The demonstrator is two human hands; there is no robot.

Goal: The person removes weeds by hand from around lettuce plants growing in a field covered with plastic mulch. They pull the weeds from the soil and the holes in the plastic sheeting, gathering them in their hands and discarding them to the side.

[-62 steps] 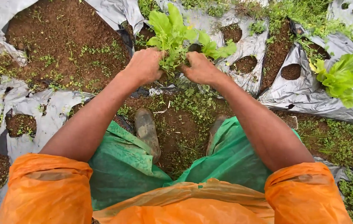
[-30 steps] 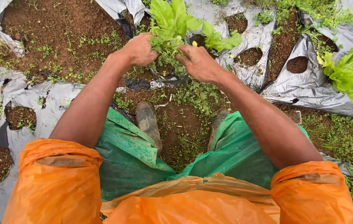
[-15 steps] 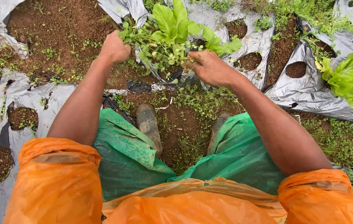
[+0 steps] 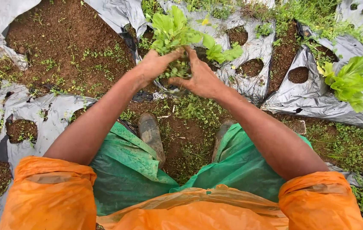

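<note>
I am pinching a tuft of small green weeds point(image 4: 177, 68) between my left hand point(image 4: 155, 64) and right hand point(image 4: 198, 80), fingers closed at the base of the leafy light-green lettuce plant point(image 4: 173, 30), in its hole in the grey plastic mulch sheet point(image 4: 254, 42), so the lettuce is staying clear.

Just one head-worn view here, looking steeply down past the orange sleeves point(image 4: 49, 194) at the person's own boots point(image 4: 150, 133) and the plastic-covered soil bed point(image 4: 249, 47) right ahead, pretty close in, no second view.
</note>
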